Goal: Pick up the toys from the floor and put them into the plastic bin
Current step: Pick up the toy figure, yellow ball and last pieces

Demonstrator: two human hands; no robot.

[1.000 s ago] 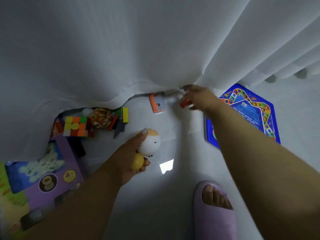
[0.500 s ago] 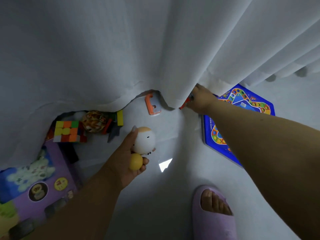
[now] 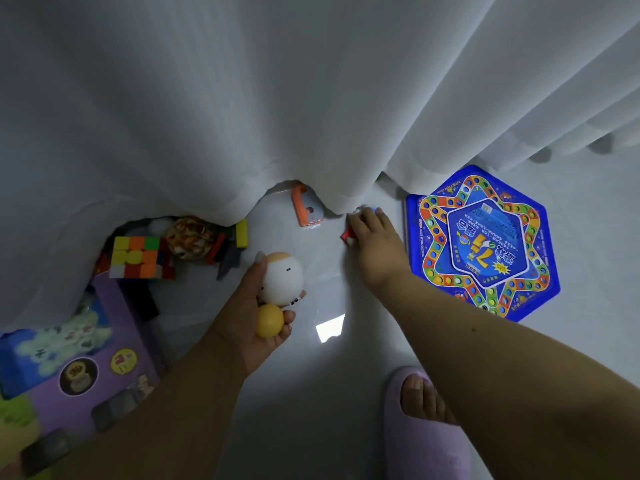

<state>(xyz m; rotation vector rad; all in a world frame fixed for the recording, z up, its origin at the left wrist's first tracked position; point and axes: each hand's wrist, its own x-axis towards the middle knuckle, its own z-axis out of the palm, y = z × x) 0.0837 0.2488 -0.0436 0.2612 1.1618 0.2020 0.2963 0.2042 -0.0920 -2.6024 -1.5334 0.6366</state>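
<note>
Toys lie scattered on the floor (image 3: 311, 410) along the hem of the curtain (image 3: 242, 116), in the middle of the frame. The right hand (image 3: 375, 251), just left of the blue game board (image 3: 485, 244), has its fingers curled around a small red toy (image 3: 346, 234), only partly visible. It looks like light, hard plastic, so a pinch across its sides should do. The left hand (image 3: 252, 313), at centre, grips a white egg-shaped toy (image 3: 282, 278) and a yellow ball (image 3: 269, 321); both look smooth and round and may slip from a full hand. No bin is in view.
</note>
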